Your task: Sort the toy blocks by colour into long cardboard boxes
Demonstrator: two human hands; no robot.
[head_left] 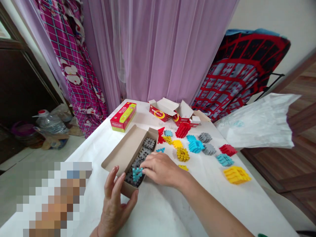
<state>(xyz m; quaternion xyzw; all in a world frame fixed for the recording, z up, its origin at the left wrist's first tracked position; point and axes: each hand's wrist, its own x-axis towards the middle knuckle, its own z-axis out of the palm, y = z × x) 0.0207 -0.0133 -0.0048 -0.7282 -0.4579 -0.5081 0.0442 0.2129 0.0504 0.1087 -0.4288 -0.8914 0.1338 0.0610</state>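
Observation:
An opened cardboard box (123, 148) lies on the table in front of me, its brown lid folded back to the left. Grey notched building blocks (144, 153) fill it in a row. My left hand (115, 196) steadies the near end of the box, fingers on its left side and thumb by the near right corner. Between the thumb and fingers of my right hand (158, 168) is a turquoise building block (137, 173), held at the near end of the box over the grey ones. The fingertips partly hide it.
Yellow blocks (237, 174), blue blocks (196, 146), red blocks (182, 130) and grey blocks (209, 149) are spread over the right of the white-covered table (86, 158). A closed red box (123, 117) and opened red cartons (161, 112) stand behind. A white plastic bag (259, 121) is at right.

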